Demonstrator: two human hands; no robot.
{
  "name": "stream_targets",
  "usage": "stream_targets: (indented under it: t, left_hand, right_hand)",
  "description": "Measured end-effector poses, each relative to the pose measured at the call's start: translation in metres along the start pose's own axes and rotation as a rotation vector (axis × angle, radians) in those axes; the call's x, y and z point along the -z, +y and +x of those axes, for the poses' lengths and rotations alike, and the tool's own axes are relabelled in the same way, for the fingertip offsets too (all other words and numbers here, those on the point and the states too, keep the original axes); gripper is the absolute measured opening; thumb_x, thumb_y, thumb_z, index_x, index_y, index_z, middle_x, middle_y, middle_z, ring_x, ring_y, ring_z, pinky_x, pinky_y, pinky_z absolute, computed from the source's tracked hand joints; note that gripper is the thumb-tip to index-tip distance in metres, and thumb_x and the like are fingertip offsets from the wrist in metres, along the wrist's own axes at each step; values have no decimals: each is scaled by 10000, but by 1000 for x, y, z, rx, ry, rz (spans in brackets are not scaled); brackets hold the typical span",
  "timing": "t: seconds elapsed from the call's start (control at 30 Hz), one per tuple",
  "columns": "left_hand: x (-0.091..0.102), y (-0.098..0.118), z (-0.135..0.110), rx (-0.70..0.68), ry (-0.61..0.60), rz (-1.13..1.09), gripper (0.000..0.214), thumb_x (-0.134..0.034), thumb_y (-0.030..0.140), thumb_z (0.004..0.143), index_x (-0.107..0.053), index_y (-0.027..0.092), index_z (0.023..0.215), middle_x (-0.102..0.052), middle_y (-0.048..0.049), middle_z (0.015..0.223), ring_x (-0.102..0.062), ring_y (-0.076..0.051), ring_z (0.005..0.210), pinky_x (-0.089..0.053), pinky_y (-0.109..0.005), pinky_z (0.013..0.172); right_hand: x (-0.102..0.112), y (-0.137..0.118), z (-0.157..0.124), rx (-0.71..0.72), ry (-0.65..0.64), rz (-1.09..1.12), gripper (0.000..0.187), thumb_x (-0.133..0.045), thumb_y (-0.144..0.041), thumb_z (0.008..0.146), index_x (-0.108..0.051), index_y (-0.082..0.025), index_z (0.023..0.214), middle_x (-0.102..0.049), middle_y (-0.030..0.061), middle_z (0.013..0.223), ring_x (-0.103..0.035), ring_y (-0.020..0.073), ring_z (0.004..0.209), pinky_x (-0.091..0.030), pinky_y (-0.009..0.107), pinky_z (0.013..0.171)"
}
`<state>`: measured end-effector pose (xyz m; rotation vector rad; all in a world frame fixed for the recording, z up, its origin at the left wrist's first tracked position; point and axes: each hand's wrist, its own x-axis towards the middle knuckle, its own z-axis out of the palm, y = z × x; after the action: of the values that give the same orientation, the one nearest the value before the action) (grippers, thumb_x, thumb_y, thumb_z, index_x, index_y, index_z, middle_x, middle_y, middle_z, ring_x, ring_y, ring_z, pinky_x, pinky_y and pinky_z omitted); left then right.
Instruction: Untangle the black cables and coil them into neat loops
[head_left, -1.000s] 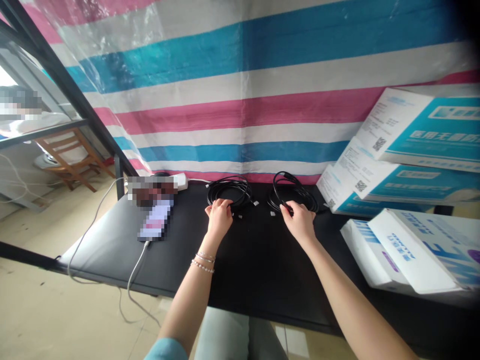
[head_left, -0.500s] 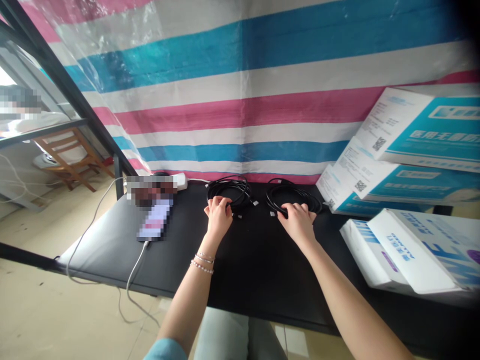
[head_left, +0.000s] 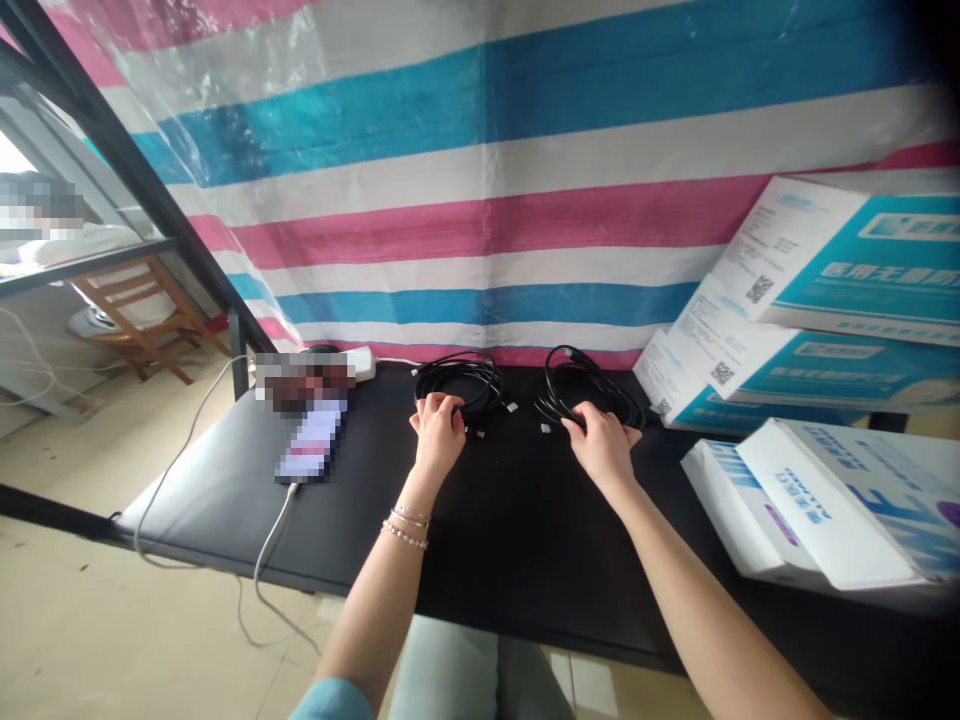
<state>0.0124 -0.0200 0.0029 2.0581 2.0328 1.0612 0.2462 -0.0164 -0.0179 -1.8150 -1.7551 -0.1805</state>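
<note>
Two coils of black cable lie at the back of a black table [head_left: 525,540]. My left hand [head_left: 437,433] rests on the near edge of the left coil [head_left: 459,384], fingers curled onto the cable. My right hand [head_left: 602,441] grips the near edge of the right coil [head_left: 583,392], whose far side tilts up off the table. Small white plugs lie loose between the two coils.
A phone [head_left: 311,445] on a white charging lead lies at the left of the table, with a white charger [head_left: 361,362] behind it. Blue and white boxes [head_left: 817,300] are stacked at the right. A striped tarp hangs behind; a wooden chair [head_left: 142,310] stands far left.
The right coil lay flatter half a second ago and now tilts up again at its far side. My right hand has shifted slightly on it. My left hand has barely moved.
</note>
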Motion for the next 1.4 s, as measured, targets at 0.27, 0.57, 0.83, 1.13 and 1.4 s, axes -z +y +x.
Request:
stream_targets:
  t: [0.27,0.57,0.83,1.13,1.4]
  left_hand:
    - [1,1,0,-5,-5,-9,233,-470,152,789,-601,240,961,-537,-70,1027,-451,-223,985,-369,-394,825]
    - [2,2,0,-7,-14,-8,233,-464,156,794,-596,234,969,-537,-73,1026,-451,-224,989,-368,-385,816]
    - [1,1,-1,-2,-22,-9,232,-468,149,791,-595,234,965,-536,-61,1017,-444,-215,992,-360,-376,823]
    - [0,1,0,-12,-19,-20,227,-465,147,791,-593,227,961,-540,-62,1010,-446,-215,982,-360,-373,813]
    - [1,2,-1,-7,-25,-33,228,-464,145,792,-593,226,962,-539,-63,1012,-446,-213,982,-361,-381,824]
  right_hand:
    - [4,-2,1,17,22,-10,79,-474,-240,810,-513,-184,771,-595,29,620,-520,194,675,-195,333,704]
    - [-1,-2,-2,32,-23,-72,92,-509,-191,722,-489,-191,812,-604,8,633,-552,202,715,-216,319,707]
    - [1,-3,-4,71,-98,-171,146,-457,-274,843,-561,-173,864,-651,58,712,-525,214,776,-182,315,674]
    - [7,-8,-3,64,-25,-126,249,-386,-259,885,-610,-149,886,-653,64,679,-529,197,734,-176,326,708]
    - [9,-6,2,-20,145,-65,310,-377,-309,886,-634,-143,840,-609,58,597,-499,178,611,-202,323,722]
